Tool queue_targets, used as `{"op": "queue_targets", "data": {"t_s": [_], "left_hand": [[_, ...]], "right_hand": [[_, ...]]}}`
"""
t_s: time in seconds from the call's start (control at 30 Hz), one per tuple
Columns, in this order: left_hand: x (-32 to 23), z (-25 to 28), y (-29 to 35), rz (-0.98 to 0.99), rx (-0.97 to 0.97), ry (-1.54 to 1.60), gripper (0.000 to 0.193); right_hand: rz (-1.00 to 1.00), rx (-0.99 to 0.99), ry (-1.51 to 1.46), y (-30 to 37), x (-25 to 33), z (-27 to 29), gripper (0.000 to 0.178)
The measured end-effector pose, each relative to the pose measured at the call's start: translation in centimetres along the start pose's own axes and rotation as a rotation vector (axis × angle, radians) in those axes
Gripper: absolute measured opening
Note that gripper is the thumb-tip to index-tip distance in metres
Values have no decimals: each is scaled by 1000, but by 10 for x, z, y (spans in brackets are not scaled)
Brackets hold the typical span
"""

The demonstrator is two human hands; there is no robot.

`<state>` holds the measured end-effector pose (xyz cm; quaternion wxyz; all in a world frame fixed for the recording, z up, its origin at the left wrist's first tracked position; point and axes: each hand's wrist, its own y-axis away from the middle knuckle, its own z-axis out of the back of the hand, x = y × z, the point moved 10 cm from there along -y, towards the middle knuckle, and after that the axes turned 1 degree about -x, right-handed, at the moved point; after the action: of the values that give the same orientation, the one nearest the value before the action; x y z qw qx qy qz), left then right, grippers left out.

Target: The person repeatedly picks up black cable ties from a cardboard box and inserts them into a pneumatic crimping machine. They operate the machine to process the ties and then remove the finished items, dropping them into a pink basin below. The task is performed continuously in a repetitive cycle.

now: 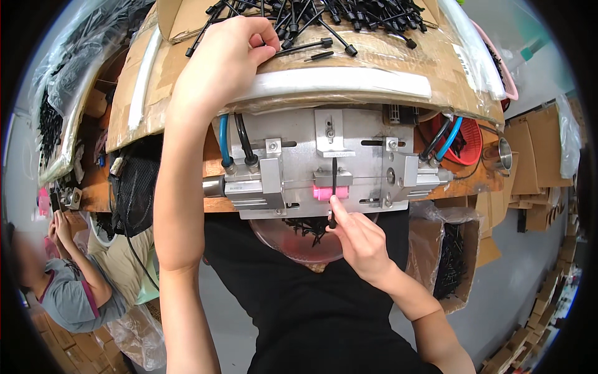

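My right hand is closed, pinching the lower end of a slim black rod. The rod lies across a pink block in the metal fixture, its far end close to the upper clamp. My left hand reaches over the cardboard, thumb and fingers closed at the near end of another black rod with a capped tip. A heap of similar black rods lies just beyond it. My left fingertips are partly hidden by the hand itself.
Pneumatic cylinders with blue and black hoses flank the fixture. Below it sits a clear bowl with black pieces. A red basket, a metal cup and a carton of rods stand at right. A co-worker sits at left.
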<state>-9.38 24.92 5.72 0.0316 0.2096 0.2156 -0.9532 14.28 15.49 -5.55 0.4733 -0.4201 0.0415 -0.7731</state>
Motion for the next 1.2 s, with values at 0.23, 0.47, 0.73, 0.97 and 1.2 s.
{"op": "queue_targets", "data": {"t_s": [0.23, 0.47, 0.73, 0.97, 1.2], "left_hand": [[6, 34, 20, 64, 37, 8, 16], [-15, 59, 71, 84, -181, -40, 32], [-94, -4, 160, 7, -154, 154, 77], [-102, 9, 147, -32, -368, 230, 74], [-65, 42, 90, -4, -533, 153, 56]], "right_hand": [[172, 157, 174, -38, 27, 31, 62], [708, -66, 708, -224, 44, 55, 21], [142, 59, -274, -294, 14, 107, 19], [68, -16, -531, -199, 9, 109, 13], [581, -172, 199, -193, 23, 98, 23]]}}
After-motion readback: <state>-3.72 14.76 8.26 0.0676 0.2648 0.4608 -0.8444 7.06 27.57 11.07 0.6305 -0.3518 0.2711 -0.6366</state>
